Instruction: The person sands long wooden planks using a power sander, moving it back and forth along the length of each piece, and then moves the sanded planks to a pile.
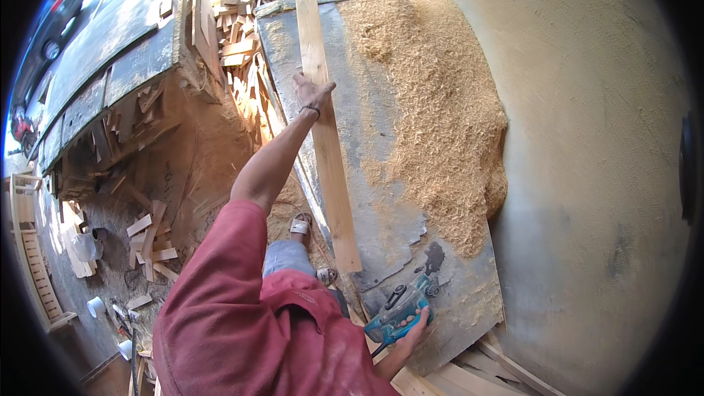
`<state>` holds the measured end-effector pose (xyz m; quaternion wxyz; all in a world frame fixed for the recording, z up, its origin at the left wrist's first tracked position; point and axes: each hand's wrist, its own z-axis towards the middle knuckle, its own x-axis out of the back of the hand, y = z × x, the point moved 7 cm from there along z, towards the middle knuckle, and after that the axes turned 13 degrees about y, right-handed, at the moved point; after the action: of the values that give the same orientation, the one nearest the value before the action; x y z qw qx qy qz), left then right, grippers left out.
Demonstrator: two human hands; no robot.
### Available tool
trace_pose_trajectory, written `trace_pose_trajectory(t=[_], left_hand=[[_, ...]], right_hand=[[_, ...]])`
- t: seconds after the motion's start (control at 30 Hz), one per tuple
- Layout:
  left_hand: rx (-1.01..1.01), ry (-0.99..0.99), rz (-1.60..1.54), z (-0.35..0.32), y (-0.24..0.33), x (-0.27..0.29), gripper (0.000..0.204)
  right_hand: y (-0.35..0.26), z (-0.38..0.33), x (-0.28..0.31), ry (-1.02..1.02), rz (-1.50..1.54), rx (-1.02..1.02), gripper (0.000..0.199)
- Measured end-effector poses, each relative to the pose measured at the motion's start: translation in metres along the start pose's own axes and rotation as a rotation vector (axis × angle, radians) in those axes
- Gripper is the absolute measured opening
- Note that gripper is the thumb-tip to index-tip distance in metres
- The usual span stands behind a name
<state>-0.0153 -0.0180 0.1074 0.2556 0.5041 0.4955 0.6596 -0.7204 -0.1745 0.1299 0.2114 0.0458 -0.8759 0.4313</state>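
Observation:
A long pale wooden plank [331,154] lies lengthwise on a grey, worn worktable [367,227]. My left hand [314,94] reaches far forward and grips the plank across its width, fingers and thumb at opposite edges. A dark band circles that wrist. At the near end of the table, my right hand [416,328] is closed around a teal electric planer [400,313], just beyond the plank's near end and to its right. The fingers wrap the planer's handle. Its underside is hidden.
A deep heap of wood shavings [440,110] covers the table's right side along a plastered wall [579,161]. Scrap wood [238,44] piles up beyond and left. Another bench [110,81] stands at left; offcuts [152,238] and white containers [88,246] lie on the floor.

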Motion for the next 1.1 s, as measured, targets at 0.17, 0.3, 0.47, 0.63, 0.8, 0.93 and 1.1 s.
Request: trace_pose_trajectory(t=[0.17,0.3,0.47,0.63,0.8,0.93,1.1], left_hand=[[0.062,-0.001,0.110,-0.047,-0.043,-0.027,0.091],[0.001,0.003,0.171,-0.075,-0.076,-0.050,0.091],[0.010,0.044,0.237,-0.106,-0.091,-0.046,0.095],[-0.029,-0.002,0.291,-0.125,-0.096,-0.053,0.102],[-0.061,-0.038,0.313,-0.129,-0.094,-0.059,0.102],[-0.119,-0.032,0.347,-0.118,-0.105,-0.065,0.099],[-0.270,-0.095,0.232,-0.128,-0.115,-0.034,0.087]], right_hand=[[0.025,-0.002,0.022,0.032,0.071,-0.084,0.040],[0.036,-0.012,0.038,0.093,0.073,-0.054,0.039],[0.038,-0.032,0.035,0.113,0.129,-0.118,0.037],[0.050,-0.034,0.033,0.085,0.111,-0.119,0.037],[0.039,-0.053,0.022,0.060,0.098,-0.101,0.034],[0.031,-0.058,0.006,-0.066,0.056,0.008,0.036],[0.035,-0.055,-0.021,-0.270,-0.086,0.095,0.038]])
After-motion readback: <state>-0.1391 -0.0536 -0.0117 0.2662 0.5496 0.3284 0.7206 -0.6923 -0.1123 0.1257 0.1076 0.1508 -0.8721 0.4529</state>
